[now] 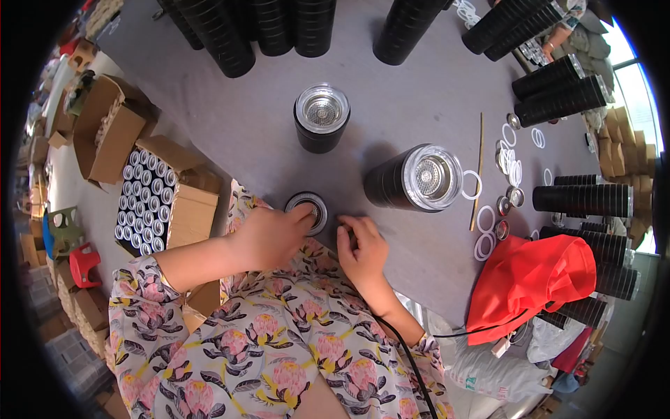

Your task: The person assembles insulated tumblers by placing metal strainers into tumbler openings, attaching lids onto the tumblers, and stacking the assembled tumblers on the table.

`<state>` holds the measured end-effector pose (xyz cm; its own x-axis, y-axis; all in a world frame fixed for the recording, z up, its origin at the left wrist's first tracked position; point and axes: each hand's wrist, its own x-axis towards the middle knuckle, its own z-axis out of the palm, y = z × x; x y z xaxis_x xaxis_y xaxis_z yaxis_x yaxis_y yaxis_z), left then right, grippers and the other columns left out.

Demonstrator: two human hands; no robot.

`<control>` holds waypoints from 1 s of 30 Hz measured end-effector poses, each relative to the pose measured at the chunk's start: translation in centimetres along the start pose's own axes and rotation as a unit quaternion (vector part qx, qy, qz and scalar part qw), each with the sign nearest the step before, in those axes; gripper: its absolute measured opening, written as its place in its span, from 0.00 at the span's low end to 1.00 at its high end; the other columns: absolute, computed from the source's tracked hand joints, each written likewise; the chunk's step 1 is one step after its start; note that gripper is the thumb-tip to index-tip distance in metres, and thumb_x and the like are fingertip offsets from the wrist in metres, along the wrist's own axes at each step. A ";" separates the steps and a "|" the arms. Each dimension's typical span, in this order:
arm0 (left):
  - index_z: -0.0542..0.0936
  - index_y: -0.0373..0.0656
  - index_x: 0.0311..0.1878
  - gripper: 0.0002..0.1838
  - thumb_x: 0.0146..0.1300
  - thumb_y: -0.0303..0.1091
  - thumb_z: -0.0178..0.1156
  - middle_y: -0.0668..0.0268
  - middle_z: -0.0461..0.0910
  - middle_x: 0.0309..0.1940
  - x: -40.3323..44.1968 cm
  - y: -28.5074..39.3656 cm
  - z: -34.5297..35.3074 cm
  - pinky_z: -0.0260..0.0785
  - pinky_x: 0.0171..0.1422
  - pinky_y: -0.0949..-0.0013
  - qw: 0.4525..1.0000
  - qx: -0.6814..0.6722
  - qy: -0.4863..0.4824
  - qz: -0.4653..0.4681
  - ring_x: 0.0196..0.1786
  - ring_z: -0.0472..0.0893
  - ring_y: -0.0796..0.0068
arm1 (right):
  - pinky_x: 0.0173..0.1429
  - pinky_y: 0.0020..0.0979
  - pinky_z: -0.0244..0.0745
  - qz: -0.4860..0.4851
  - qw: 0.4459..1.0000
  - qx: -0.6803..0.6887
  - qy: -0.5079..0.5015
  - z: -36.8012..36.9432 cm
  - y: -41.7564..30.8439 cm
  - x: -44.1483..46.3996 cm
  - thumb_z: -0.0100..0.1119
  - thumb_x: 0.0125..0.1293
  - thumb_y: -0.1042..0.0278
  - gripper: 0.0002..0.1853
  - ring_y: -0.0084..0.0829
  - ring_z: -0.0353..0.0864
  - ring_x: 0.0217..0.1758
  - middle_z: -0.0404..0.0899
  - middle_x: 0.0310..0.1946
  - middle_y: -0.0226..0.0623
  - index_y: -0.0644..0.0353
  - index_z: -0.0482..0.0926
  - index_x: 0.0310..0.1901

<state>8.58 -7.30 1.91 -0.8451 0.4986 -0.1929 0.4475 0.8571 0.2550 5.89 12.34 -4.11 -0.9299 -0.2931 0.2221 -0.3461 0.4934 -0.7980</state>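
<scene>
A: Where is the worked piece lying, taking the ribbed tumbler as landmark?

B: To its left and closer to the wearer: a round-rimmed piece, silvery ring, dark outer edge, sitting near the edge of the grey table. The left hand is covering part of it, fingers bent close together and resting inside the rim. Whether they are pinching anything cannot be told; the tips are hiding.

A: And the right hand?

B: Just nearer the wearer than the tumbler. Fingers are curling loosely, a gap showing beside the thumb; nothing visible is filling them.

A: Textures?

B: The tumbler is showing a black banded wall, a clear glossy lip, a perforated metal disc within. A similar cup is standing beyond it, leftward. On its right, a thin white ring is lying near a slender brown stick; farther right and nearer the wearer, a red bag is slumping in soft creases.

A: Hard to make out?

B: Beyond the tumbler, black cylinders are running out of frame, tops cut off. The rimmed piece's depth is hiding under the fingers.
</scene>
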 end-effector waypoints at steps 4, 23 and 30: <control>0.76 0.38 0.44 0.17 0.50 0.33 0.62 0.63 0.75 0.47 -0.1 -0.3 0.6 0.73 0.27 0.66 1.000 -0.010 0.026 -0.003 0.29 0.81 0.70 | 0.23 0.29 0.66 -0.001 1.000 -0.003 -0.001 0.0 0.0 0.0 0.63 0.55 0.72 0.09 0.30 0.72 0.17 0.76 0.28 0.31 0.56 0.81 0.39; 0.75 0.36 0.45 0.11 0.60 0.21 0.60 0.70 0.74 0.36 2.4 4.8 -5.1 0.63 0.30 0.81 0.682 -0.726 -0.080 -0.046 0.30 0.73 0.87 | 0.67 0.40 0.62 -0.099 0.977 0.186 0.028 -8.1 -0.4 -2.4 0.72 0.49 0.72 0.41 0.45 0.65 0.66 0.65 0.62 0.48 0.64 0.62 0.65; 0.82 0.40 0.37 0.05 0.56 0.24 0.64 0.66 0.75 0.33 11.5 10.0 -17.1 0.64 0.30 0.77 0.882 -0.394 0.034 0.256 0.27 0.73 0.84 | 0.63 0.39 0.69 -0.039 0.983 0.036 0.173 -9.7 5.4 -4.3 0.73 0.48 0.69 0.36 0.47 0.70 0.62 0.68 0.60 0.48 0.61 0.68 0.61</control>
<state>-1.64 4.75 18.44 -0.6191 0.7621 0.1898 0.4557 0.1518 0.8771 6.84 24.24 -3.94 -0.8915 -0.0248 0.4523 -0.4205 0.4167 -0.8060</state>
